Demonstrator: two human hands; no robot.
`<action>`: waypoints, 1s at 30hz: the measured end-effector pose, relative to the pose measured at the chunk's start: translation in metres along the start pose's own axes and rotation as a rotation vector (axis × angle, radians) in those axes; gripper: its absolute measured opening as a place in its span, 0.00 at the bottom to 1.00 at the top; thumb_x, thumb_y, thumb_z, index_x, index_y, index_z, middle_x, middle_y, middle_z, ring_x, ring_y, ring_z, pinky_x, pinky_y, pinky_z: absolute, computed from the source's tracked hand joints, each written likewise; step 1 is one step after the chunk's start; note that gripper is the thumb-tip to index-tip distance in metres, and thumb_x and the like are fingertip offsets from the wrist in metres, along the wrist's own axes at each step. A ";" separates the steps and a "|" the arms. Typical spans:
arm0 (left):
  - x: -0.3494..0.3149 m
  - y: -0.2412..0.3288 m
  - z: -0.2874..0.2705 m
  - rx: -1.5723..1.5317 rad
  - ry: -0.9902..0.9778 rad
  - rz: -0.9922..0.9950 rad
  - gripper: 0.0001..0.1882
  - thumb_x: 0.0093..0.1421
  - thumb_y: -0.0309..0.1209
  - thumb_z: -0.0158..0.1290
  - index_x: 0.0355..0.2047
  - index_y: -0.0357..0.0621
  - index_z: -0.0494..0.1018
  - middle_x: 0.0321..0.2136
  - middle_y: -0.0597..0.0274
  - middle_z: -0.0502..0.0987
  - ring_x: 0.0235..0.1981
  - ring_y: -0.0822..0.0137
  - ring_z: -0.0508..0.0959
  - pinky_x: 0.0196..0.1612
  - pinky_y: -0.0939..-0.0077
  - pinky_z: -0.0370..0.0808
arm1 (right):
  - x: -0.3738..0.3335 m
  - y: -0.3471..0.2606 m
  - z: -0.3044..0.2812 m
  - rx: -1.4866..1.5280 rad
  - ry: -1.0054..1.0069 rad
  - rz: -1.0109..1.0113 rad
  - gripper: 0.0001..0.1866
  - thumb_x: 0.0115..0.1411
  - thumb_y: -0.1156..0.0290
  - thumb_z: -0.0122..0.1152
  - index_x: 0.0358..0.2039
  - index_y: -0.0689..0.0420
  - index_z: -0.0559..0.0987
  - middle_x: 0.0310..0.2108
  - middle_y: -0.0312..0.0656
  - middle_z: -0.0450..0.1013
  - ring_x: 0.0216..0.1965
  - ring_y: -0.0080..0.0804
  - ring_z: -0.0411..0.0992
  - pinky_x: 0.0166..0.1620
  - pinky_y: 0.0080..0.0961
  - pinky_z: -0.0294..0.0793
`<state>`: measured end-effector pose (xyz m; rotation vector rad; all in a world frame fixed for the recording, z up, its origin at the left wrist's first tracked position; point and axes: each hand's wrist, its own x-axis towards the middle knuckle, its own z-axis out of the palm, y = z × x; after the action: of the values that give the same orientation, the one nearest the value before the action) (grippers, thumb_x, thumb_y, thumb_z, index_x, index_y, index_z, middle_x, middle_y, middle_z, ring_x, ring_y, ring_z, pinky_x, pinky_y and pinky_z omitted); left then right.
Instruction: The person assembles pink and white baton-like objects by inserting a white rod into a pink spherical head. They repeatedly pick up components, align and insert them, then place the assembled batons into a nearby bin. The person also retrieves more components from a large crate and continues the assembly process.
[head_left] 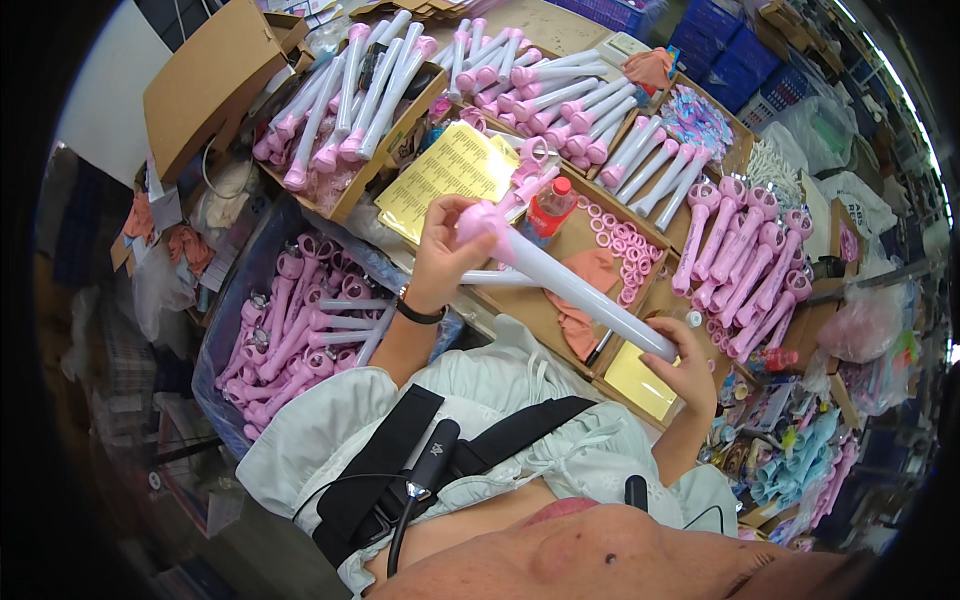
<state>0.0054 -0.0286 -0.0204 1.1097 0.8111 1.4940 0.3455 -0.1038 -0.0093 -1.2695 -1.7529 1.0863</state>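
A toy wand with a pink head and a long white tube (pixel 585 293) is stretched across in front of me, tilted down to the right. My left hand (pixel 445 252) is closed around its pink head. The fingers of my right hand (pixel 688 365) grip the far end of the tube. Just beyond the pink head stands a bottle with a red cap (pixel 551 207), next to another pink part (pixel 533 170). Under the wand lie an orange cloth (pixel 580 315) and a dark pen (pixel 599 346). Another white tube (pixel 497 278) shows partly beneath the held one.
A lined bin of pink wands (pixel 300 350) sits on the left. Boxes of pink-and-white wands (pixel 570 100) fill the far side. Pink rings (pixel 625 245) lie in a shallow cardboard tray. Several pink wands (pixel 745 250) are at the right. A yellow printed sheet (pixel 450 175) lies beyond my left hand.
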 end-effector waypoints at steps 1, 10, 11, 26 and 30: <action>0.001 0.000 -0.005 0.032 0.035 -0.029 0.23 0.54 0.25 0.56 0.49 0.43 0.61 0.44 0.59 0.69 0.40 0.71 0.72 0.43 0.78 0.72 | 0.000 0.002 -0.001 0.066 0.088 -0.062 0.18 0.51 0.76 0.61 0.44 0.59 0.72 0.39 0.39 0.71 0.30 0.24 0.70 0.34 0.21 0.71; -0.002 0.004 -0.003 0.083 -0.203 -0.010 0.29 0.65 0.52 0.35 0.54 0.40 0.62 0.42 0.62 0.70 0.33 0.77 0.71 0.30 0.87 0.69 | 0.019 0.023 0.013 0.581 0.607 0.313 0.14 0.65 0.60 0.44 0.36 0.58 0.70 0.19 0.32 0.63 0.10 0.13 0.57 0.12 0.10 0.54; -0.002 0.004 -0.001 0.119 -0.224 0.013 0.29 0.65 0.51 0.34 0.54 0.40 0.62 0.41 0.62 0.70 0.32 0.78 0.71 0.29 0.88 0.69 | 0.021 0.025 0.014 0.551 0.626 0.304 0.14 0.66 0.59 0.44 0.36 0.58 0.70 0.19 0.32 0.63 0.10 0.14 0.57 0.12 0.10 0.54; -0.002 0.011 0.005 0.117 -0.074 -0.149 0.24 0.68 0.47 0.31 0.47 0.41 0.66 0.29 0.67 0.69 0.22 0.82 0.65 0.23 0.89 0.63 | 0.025 0.030 0.019 0.604 0.675 0.318 0.28 0.65 0.45 0.35 0.35 0.61 0.71 0.18 0.36 0.66 0.12 0.19 0.59 0.15 0.15 0.57; -0.002 0.010 0.002 0.153 -0.048 -0.149 0.24 0.68 0.47 0.30 0.46 0.41 0.67 0.24 0.70 0.67 0.19 0.83 0.62 0.21 0.90 0.59 | 0.025 0.031 0.021 0.619 0.651 0.342 0.29 0.65 0.45 0.34 0.35 0.61 0.71 0.17 0.36 0.65 0.12 0.19 0.59 0.15 0.15 0.57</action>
<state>0.0037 -0.0326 -0.0109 1.1668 0.9654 1.2941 0.3312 -0.0798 -0.0442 -1.3278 -0.6597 1.1079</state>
